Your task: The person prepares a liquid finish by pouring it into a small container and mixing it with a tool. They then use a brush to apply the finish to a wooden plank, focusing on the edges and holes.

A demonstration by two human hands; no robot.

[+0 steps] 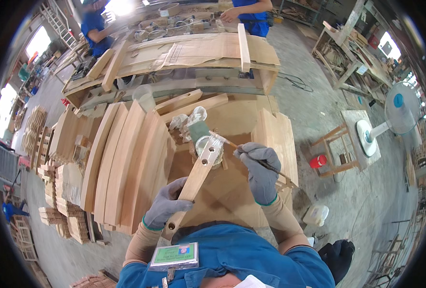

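Observation:
My left hand (166,205), in a grey glove, is closed around a wooden rail (197,180) with several round holes along its face. The rail slants up and away from me. In my gloved right hand (260,168) is a thin-handled brush (230,143), its tip at the rail's far end, where a whitish wet film shows. Beneath that end stands a round pot (201,143) with white stuff on it, largely hidden by the rail. A green piece (199,130) and crumpled clear plastic (179,123) lie just beyond the pot.
Curved boards (126,168) stand close together at my left, and more boards (280,139) flank the right. Behind is a long workbench (203,48) with two people in blue at it. At the right, a fan (366,132) sits on a stand near a red container (318,161).

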